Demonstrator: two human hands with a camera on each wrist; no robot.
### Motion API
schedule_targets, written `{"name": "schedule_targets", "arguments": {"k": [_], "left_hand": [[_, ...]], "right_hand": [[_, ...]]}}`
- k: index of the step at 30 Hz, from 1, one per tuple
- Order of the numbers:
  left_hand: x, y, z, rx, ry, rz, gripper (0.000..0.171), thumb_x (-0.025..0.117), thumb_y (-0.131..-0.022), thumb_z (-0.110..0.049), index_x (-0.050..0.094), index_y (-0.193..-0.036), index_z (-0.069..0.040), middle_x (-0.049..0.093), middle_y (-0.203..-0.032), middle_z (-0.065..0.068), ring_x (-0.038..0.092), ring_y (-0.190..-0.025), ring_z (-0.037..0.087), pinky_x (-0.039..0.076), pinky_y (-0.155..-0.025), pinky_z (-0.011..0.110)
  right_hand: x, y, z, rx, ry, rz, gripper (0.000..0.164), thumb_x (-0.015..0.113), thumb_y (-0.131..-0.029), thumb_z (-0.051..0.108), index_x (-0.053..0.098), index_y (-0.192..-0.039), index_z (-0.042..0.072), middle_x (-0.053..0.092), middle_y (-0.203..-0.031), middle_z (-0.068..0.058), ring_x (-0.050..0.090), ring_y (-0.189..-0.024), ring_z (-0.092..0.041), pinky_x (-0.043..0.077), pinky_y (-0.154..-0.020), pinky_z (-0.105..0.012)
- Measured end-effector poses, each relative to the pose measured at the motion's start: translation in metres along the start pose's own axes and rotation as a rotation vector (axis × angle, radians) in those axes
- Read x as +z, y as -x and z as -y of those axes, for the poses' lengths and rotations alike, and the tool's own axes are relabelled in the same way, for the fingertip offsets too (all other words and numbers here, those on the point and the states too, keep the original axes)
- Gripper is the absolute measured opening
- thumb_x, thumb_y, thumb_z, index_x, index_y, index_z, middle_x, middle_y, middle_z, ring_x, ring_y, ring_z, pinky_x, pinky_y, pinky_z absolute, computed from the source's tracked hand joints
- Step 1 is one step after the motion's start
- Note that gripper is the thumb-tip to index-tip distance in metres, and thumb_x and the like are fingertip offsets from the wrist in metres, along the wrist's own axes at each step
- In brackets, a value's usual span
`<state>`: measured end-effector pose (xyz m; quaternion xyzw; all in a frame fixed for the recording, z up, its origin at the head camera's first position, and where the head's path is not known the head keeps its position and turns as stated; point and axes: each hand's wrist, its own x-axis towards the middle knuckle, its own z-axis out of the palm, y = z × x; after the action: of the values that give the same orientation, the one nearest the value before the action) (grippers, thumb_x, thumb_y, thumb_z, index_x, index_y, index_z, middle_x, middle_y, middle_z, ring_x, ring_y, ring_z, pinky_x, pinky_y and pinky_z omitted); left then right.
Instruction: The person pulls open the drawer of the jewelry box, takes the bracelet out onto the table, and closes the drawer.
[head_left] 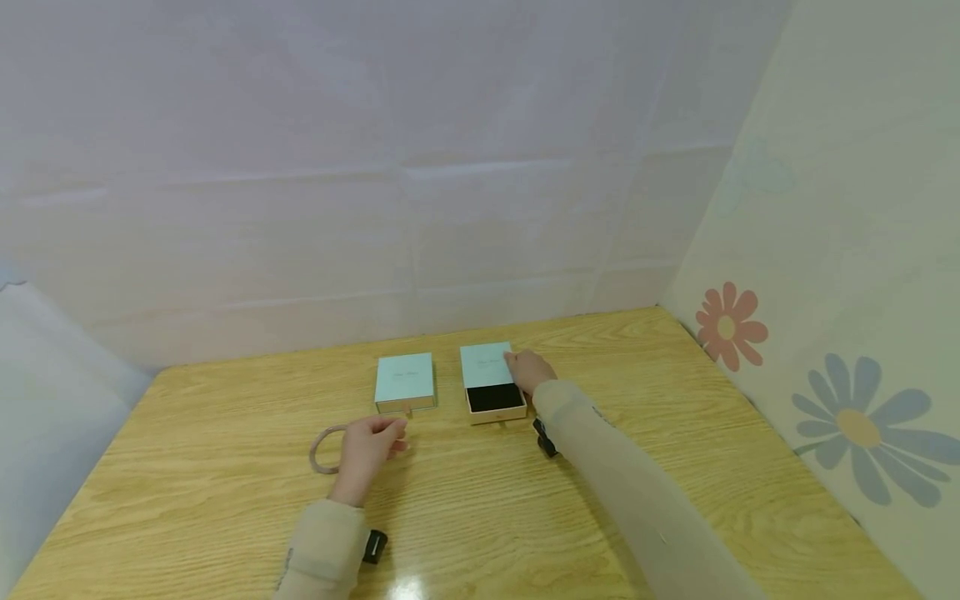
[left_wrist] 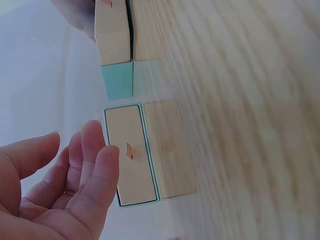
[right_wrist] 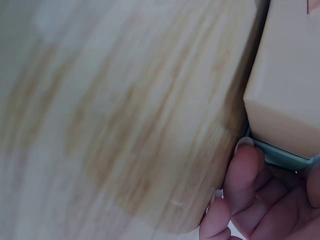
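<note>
My right hand [head_left: 531, 372] grips the right side of a pale blue drawer box [head_left: 483, 364], its thumb on the lid. The cream drawer [head_left: 498, 416] of this box is pulled out toward me, showing a black lining [head_left: 495, 397]. In the right wrist view, curled fingers [right_wrist: 245, 175] sit against the box's side by the drawer [right_wrist: 285, 75]. My left hand [head_left: 367, 448] hovers over the table with loosely bent fingers and nothing between them. Just beyond it lies a second pale blue box [head_left: 405, 377], closed, with a small pull tab [left_wrist: 129, 150] on its drawer front.
A greyish-pink ring [head_left: 314, 454], like a bangle, lies left of my left hand, which partly covers it. The wooden table [head_left: 465, 517] ends at a pale curtain [head_left: 420, 208] behind and a flower-printed cloth [head_left: 810, 275] on the right.
</note>
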<state>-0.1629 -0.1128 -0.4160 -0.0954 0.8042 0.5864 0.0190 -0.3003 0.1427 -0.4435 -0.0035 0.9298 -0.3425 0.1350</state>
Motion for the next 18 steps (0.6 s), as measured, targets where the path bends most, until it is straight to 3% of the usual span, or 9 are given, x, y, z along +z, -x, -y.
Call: {"name": "schedule_targets", "arguments": {"k": [10, 18], "left_hand": [[0.006, -0.002, 0.000, -0.010, 0.023, 0.007, 0.028, 0.059, -0.098, -0.010, 0.064, -0.111, 0.014, 0.067, -0.093, 0.023, 0.069, -0.073, 0.021, 0.058, -0.075, 0.040], [0.012, -0.001, 0.001, 0.011, 0.032, 0.010, 0.026, 0.060, -0.097, -0.008, 0.064, -0.109, 0.015, 0.067, -0.093, 0.024, 0.069, -0.072, 0.022, 0.058, -0.073, 0.040]], "right_hand": [[0.001, -0.001, 0.001, 0.009, 0.003, -0.006, 0.063, 0.032, -0.108, 0.037, 0.038, -0.049, 0.013, 0.029, -0.042, 0.001, 0.023, -0.036, -0.014, 0.029, -0.041, -0.029], [0.002, -0.001, 0.000, 0.000, 0.034, -0.006, 0.065, 0.031, -0.108, 0.036, 0.039, -0.047, 0.013, 0.030, -0.042, 0.000, 0.026, -0.036, -0.015, 0.035, -0.047, -0.031]]}}
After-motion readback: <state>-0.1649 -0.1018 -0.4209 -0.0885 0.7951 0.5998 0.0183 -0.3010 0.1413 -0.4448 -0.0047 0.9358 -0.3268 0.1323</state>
